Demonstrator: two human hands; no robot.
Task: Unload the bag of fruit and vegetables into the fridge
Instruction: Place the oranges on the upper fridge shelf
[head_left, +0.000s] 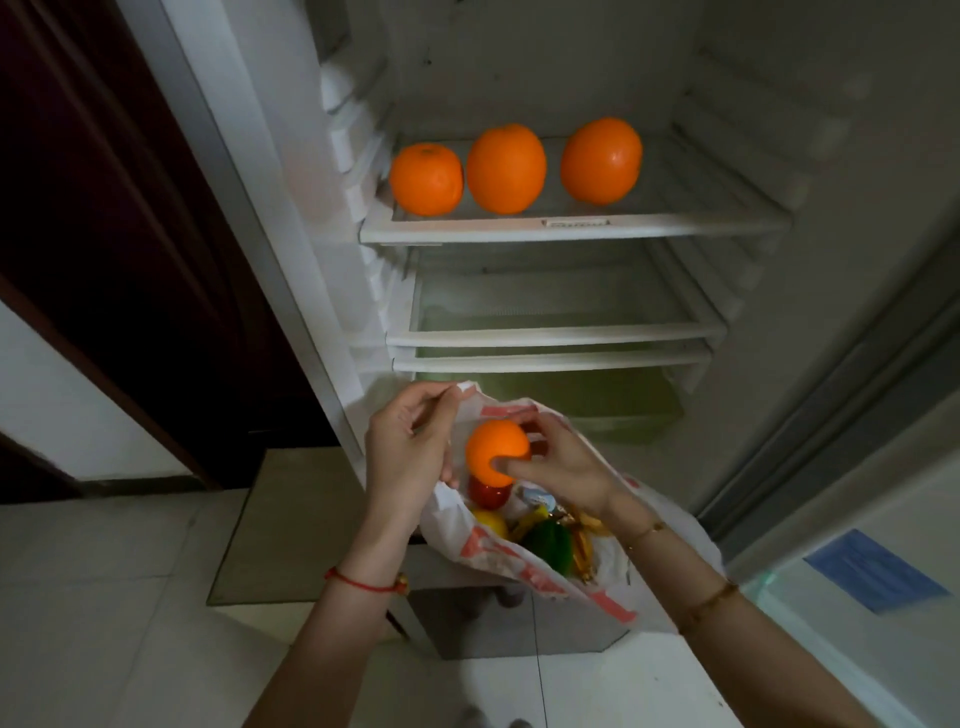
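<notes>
The fridge stands open in front of me. Three oranges sit in a row on its upper shelf. Below the shelves I hold a white plastic bag with red print. My left hand pinches the bag's rim and keeps it open. My right hand grips a fourth orange just above the bag's mouth. Inside the bag I see a red fruit, a yellow one, a green pepper and some yellow-brown items partly hidden.
Two bare shelves lie under the upper one, with a greenish drawer below them. The fridge door stands open at the right. A dark wooden door is at the left. White tiled floor lies below.
</notes>
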